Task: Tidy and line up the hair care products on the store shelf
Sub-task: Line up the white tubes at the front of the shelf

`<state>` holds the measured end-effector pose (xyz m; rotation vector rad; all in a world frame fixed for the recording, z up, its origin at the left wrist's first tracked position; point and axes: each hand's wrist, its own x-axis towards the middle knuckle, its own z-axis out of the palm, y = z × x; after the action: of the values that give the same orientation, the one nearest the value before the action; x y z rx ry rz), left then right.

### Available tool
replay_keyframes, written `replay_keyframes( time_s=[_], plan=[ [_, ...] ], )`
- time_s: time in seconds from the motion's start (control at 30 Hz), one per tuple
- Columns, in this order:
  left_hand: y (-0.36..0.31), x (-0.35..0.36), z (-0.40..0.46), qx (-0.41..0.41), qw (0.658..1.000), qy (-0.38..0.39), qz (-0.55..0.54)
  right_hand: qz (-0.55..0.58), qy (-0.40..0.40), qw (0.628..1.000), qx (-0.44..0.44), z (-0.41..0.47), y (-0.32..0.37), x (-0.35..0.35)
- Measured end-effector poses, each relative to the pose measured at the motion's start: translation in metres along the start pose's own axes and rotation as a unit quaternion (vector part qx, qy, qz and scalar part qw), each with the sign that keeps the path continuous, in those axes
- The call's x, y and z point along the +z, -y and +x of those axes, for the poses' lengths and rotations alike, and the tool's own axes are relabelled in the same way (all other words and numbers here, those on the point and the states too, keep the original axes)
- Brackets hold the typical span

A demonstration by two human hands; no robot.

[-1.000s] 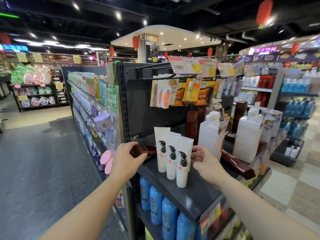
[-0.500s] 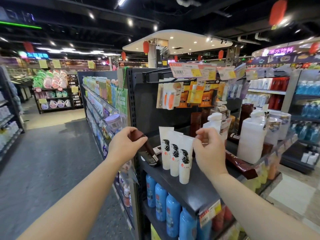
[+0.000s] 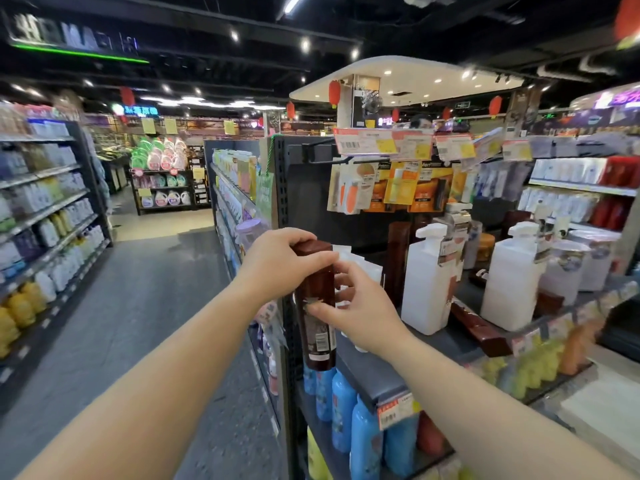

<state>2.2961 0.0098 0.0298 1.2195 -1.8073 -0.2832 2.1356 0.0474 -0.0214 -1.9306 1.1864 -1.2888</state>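
both hands — left hand (image 3: 277,263), right hand (image 3: 360,313) — grip upright brown tube (image 3: 317,306).

Upright brown bottle (image 3: 317,306), barcode forward

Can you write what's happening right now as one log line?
left hand: grips brown bottle top | right hand: fingers on its side | bottle: upright, off shelf | white pump bottles: standing

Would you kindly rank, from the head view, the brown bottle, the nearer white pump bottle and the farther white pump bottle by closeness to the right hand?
1. Brown bottle: touching the right hand.
2. Nearer white pump bottle: just right.
3. Farther white pump bottle: further right along the shelf.
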Motion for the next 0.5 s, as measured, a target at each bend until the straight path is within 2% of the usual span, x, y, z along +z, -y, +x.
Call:
replay_keyframes(
  time_s=[0.3,0.5],
  plan=[
    [-0.059,0.052,-0.010,-0.002,0.998,0.021,-0.063,-0.014,0.012,0.999,0.038,-0.020,-0.018,-0.077],
    [-0.043,0.059,0.007,-0.050,0.988,-0.104,-0.107,-0.044,-0.091,0.992,0.082,-0.022,-0.053,-0.129]
  ],
)
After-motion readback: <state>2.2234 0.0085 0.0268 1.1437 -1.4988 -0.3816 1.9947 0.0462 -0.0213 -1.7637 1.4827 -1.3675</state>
